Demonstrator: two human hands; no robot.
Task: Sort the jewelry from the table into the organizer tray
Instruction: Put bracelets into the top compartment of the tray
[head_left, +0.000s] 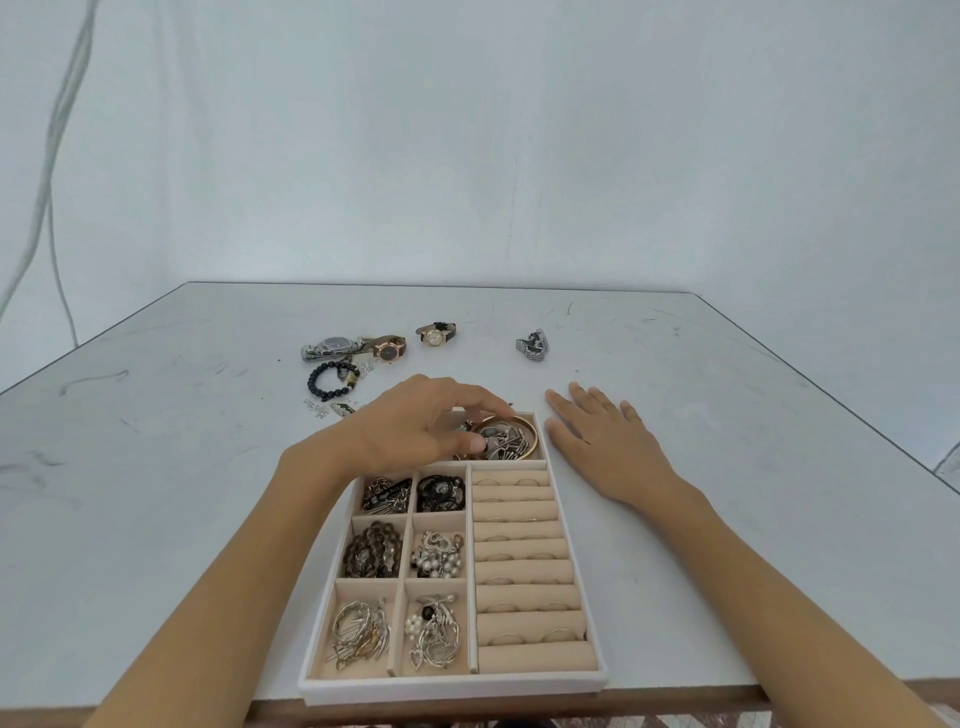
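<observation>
- Grey-white tabletop (727, 415), scuffed, carries everything; the cream organizer tray (452, 688) sits at its 6 o'clock edge, right before the person.
- Six small compartments on the tray's left side each hold a heap of jewelry. The ring rolls (519, 545) on its right side hold thin rings, and the long compartment at its 12 o'clock end holds a gold bangle (525, 422) and tangled silver pieces.
- Step in hand, as I judge it: placing or settling a piece in that 12 o'clock compartment, with most of the sorting done.
- Left hand (415, 426) reaches across the tray, palm down, and hovers over that compartment with fingers curled and thumb tucked toward them. Whether it pinches a small piece or holds nothing, I cannot tell.
- Right hand (602, 441) lies flat on the tabletop just beside the tray's 1 o'clock corner, fingers straight and spread, holding nothing.
- Left to sort, at 11 o'clock from the tray: a silver watch (327, 347), a brown-strap watch (389, 349), a gold-faced watch (437, 335) and a black bead bracelet (332, 382). A steel watch (533, 345) lies apart at 1 o'clock.
- Small silver pieces (319, 409) lie near the left wrist at 10 o'clock.
- Next move likely calls for a reach toward 11 o'clock and a careful pinch on one item, since the watches and bracelet touch.
</observation>
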